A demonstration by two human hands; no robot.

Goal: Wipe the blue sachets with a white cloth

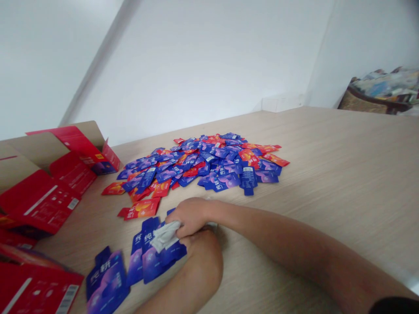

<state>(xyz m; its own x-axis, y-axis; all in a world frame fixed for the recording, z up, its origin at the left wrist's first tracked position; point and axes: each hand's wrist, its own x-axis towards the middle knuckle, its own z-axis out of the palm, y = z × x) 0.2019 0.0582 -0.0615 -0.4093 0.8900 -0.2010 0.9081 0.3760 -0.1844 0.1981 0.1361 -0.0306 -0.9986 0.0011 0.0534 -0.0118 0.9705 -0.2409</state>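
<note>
My right hand reaches in from the right, its fingers closed on a crumpled white cloth. The cloth lies against the front of several overlapping blue pouches with purple patterns and white lettering. Below and partly behind it is my left hand, bent at the wrist; its fingers are hidden, so what it grips cannot be made out. Another blue pouch lies to the left of the overlapping ones. Just beyond them, a red-orange pouch rests on the table.
A wide heap of blue and red pouches covers the table further back. Open red cardboard boxes line the left side, another red box nearer me. A white box stands by the wall; a cluttered chair is beyond.
</note>
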